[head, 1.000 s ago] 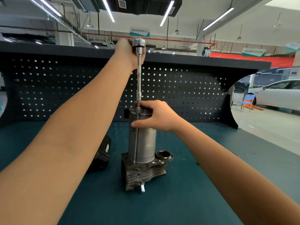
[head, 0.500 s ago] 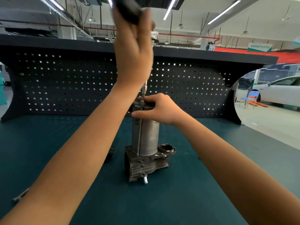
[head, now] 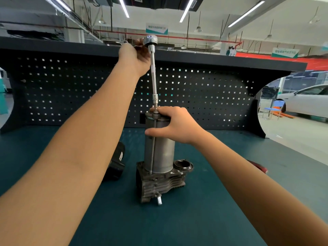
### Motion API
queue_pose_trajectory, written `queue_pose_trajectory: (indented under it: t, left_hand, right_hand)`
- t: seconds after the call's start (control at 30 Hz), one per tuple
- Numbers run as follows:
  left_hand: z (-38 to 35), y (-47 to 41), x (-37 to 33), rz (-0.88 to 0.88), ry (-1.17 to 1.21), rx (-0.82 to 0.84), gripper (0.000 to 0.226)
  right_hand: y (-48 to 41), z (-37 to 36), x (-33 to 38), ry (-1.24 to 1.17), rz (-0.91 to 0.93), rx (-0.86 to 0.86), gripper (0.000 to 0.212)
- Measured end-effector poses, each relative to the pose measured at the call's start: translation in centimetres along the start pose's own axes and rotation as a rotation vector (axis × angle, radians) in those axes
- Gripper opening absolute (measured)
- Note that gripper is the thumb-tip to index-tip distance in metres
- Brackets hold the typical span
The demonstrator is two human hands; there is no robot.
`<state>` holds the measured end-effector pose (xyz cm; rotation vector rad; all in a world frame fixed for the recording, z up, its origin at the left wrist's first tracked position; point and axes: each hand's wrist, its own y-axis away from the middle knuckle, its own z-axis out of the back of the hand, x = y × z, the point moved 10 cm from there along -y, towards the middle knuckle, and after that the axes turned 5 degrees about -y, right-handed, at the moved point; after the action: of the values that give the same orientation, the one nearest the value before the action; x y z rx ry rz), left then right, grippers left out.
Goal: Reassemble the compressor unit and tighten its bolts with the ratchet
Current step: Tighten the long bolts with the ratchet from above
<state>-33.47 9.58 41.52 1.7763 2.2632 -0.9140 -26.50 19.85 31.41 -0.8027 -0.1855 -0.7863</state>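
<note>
Swinging back from the near side, the left hand (head: pixel 134 57) had carried the ratchet (head: pixel 150 41) handle round to the left, fingers curled about it. Its extension bar (head: pixel 153 77) ran almost vertically down onto the bolt (head: pixel 155 112) atop the compressor unit (head: pixel 159 150), which stood upright on the bench (head: pixel 213 201); the right hand (head: pixel 174 126), nearer the bolt, clasped the cylinder's top rim

Light: bright, even, from ceiling strip lights (head: pixel 188 9) above the pegboard (head: pixel 204 89).
Glare: white highlights on the ratchet (head: pixel 153 73).
Shadows: soft and faint on the tabletop (head: pixel 195 219) below the pegboard.
Distortion: the pegboard's top edge bows and the corners stretch.
</note>
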Motion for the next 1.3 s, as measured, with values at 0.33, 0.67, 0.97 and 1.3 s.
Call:
queue_pose_trajectory:
  t: [0.33, 0.67, 0.97, 1.3]
  left_hand:
    - [-3.5, 1.0, 0.5, 0.028, -0.043, 0.113, 0.036]
    - [-5.2, 2.8, 2.5, 0.186, -0.11, 0.241, 0.022]
    - [-2.3, 6.6, -4.7, -0.45, -0.368, 0.212, 0.047]
    - [-7.3, 15.1, -5.6, -1.269, -0.957, 0.318, 0.043]
  right_hand:
    - [0.1, 0.2, 0.1, -0.063, -0.017, 0.0, 0.045]
    - [-0.2, 0.1, 0.5, -0.023, -0.032, -0.02, 0.029]
    - [-0.2, 0.3, -0.2, -0.038, -0.022, -0.06, 0.03]
    - [-0.1, 0.6, -0.3, -0.063, -0.053, -0.093, 0.032]
